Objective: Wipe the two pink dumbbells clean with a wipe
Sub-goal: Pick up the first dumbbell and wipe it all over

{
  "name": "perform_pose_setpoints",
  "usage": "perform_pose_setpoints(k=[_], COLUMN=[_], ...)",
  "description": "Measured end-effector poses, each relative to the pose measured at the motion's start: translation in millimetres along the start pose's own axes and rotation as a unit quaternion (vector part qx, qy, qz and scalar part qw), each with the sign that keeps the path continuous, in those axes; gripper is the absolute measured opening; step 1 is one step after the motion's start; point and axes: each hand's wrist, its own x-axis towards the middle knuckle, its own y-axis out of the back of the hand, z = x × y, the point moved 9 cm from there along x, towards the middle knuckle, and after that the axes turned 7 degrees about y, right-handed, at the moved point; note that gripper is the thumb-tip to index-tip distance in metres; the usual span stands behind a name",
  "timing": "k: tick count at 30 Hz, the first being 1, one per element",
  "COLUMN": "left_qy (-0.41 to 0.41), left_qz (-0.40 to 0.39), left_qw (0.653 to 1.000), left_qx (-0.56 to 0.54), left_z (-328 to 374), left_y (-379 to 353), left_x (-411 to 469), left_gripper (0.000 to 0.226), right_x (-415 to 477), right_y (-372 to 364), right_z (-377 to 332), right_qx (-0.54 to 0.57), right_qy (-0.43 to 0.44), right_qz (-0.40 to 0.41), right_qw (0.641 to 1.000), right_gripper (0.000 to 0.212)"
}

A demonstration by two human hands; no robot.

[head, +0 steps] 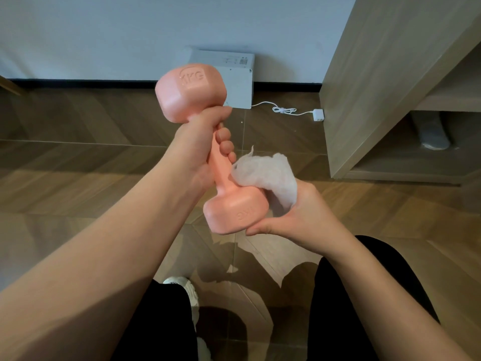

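- The left hand (200, 149) had its fingers wrapped round the handle of a pink dumbbell (208, 147), tilted in the air over the wooden floor (78, 157).
- The right hand (299, 217) cupped the lower head, a crumpled white wipe (268, 175) pressed against it.
- Judgement: the wiping of that head was under way; next, the dumbbell needed turning to reach unwiped faces.
- No second dumbbell was in view.
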Motion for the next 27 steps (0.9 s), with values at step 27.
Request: perform_pose_setpoints(k=[27], left_qy=[0.001], left_qz=[-0.146], left_qw=[0.982], left_qx=[0.116], left_z=[-2.4], left_y=[-26.7], left_x=[-2.8], left_gripper=[0.012], right_x=[-7.6], right_y=[3.9], right_z=[4.1], right_qx=[-0.031], right_qy=[0.013], right_qz=[-0.006], right_qw=[0.999], right_gripper=[0.048])
